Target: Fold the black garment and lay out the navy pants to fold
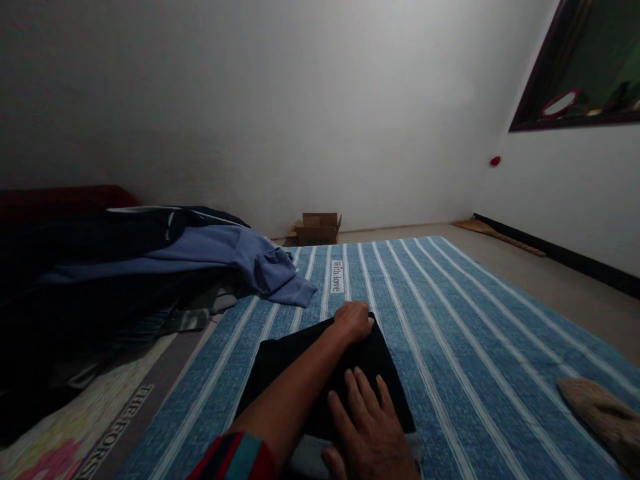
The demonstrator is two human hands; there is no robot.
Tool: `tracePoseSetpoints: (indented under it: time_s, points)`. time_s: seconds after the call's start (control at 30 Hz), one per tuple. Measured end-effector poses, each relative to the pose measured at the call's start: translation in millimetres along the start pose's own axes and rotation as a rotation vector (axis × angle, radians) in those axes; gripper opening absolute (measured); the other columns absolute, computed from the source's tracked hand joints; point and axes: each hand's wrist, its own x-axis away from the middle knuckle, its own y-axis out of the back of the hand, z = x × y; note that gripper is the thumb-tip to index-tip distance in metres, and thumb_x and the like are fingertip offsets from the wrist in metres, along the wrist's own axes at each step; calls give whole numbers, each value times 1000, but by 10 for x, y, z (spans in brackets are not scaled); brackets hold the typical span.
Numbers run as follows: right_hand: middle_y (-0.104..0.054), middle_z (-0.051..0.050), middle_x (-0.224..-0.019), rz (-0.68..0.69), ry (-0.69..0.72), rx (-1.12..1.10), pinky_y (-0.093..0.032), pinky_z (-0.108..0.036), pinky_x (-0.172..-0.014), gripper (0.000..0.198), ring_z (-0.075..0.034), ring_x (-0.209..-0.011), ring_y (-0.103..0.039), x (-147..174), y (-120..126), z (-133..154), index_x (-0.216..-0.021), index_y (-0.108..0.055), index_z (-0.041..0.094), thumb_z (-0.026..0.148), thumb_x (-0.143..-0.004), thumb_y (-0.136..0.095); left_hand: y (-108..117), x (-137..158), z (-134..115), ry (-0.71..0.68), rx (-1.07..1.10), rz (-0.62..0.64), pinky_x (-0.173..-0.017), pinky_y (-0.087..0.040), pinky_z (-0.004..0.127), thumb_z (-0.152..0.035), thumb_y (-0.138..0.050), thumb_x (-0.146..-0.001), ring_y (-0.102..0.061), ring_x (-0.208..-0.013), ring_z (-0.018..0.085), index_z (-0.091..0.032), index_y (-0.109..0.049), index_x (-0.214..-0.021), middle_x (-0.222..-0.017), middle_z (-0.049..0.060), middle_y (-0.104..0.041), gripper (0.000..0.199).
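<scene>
A folded black garment (295, 363) lies on the blue striped bedspread (440, 373) in front of me, with a grey part at its near edge. My left hand (354, 321) reaches across to the garment's far right corner, its fingers curled closed on the cloth there. Lower down, my right hand (370, 423) rests palm down on the near right part of the garment, fingers spread. What kind of garment it is cannot be made out.
A heap of clothes, a blue-grey sweatshirt (235, 257) among them, lies at left. An open cardboard box (318, 229) stands by the far wall. A brown cloth-like item (597, 410) lies at right. The bed's edge drops to the floor (530, 270).
</scene>
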Motion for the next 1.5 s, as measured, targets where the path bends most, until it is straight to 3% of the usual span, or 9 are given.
tracePoseSetpoints:
  time_s: [0.17,0.33,0.53,0.87,1.03,1.17,1.23,1.33,1.5]
  points:
    - [-51,-18,-130,-4,-3,-6,-40,-56,-92,59,-34,-122,-43,20,-63,5,-128,-47,25,58,-79,-52,-214,-271,74,75,-1,-29,-83,-46,38,-42,-55,-77,-57,-105,31,-15,-67,-94,-107,16,-64,34]
    - [-54,-17,-127,-27,-28,-26,-34,-55,-97,59,-32,-121,-45,17,-107,0,-125,-49,26,64,-80,-47,-315,-334,175,17,57,-70,-74,-47,28,-38,-56,-77,-62,-93,22,-19,-65,-85,-97,7,-67,22]
    - [-53,-15,-128,-69,-2,-36,-21,-54,-105,63,-32,-127,-38,41,-145,-15,-129,-46,25,63,-79,-48,-424,-330,170,-76,74,-149,-81,-44,30,-29,-47,-85,-60,-96,22,-18,-56,-92,-98,8,-64,16]
    - [-54,-13,-128,-91,-10,-66,-24,-55,-104,58,-32,-126,-38,65,-207,-9,-128,-47,27,60,-81,-48,-494,-381,232,-157,72,-152,-84,-44,30,-21,-45,-87,-57,-97,20,-18,-50,-94,-101,8,-60,9]
    - [-56,-11,-126,-163,-8,-27,-31,-55,-101,56,-32,-125,-41,76,-290,-11,-127,-49,28,60,-81,-48,-248,-154,84,-196,39,-186,-88,-43,31,-21,-46,-87,-53,-104,20,-17,-50,-100,-107,9,-57,14]
    - [-55,-10,-127,-193,5,5,-36,-54,-97,57,-33,-124,-42,80,-320,-2,-129,-48,28,61,-82,-47,-104,201,16,-378,-14,-107,-92,-42,36,-17,-44,-85,-52,-109,23,-16,-55,-98,-118,11,-55,16]
    - [-56,-10,-126,-220,-10,2,-35,-54,-99,58,-33,-122,-44,79,-337,6,-128,-49,29,62,-81,-47,-136,351,73,-431,-13,-32,-96,-40,39,-17,-42,-86,-49,-117,24,-16,-56,-103,-127,12,-52,22]
    - [-59,-8,-122,-235,-33,-16,-30,-54,-102,56,-32,-118,-48,84,-380,18,-125,-50,29,62,-80,-49,-275,473,239,-360,59,50,-104,-32,44,-22,-37,-90,-39,-128,23,-19,-51,-120,-139,10,-45,33]
    - [-60,-9,-120,-268,-40,-44,-26,-54,-104,56,-32,-118,-48,103,-418,40,-124,-52,29,62,-79,-51,-456,465,392,-295,133,63,-108,-23,48,-30,-33,-93,-29,-134,20,-21,-44,-130,-144,7,-37,41]
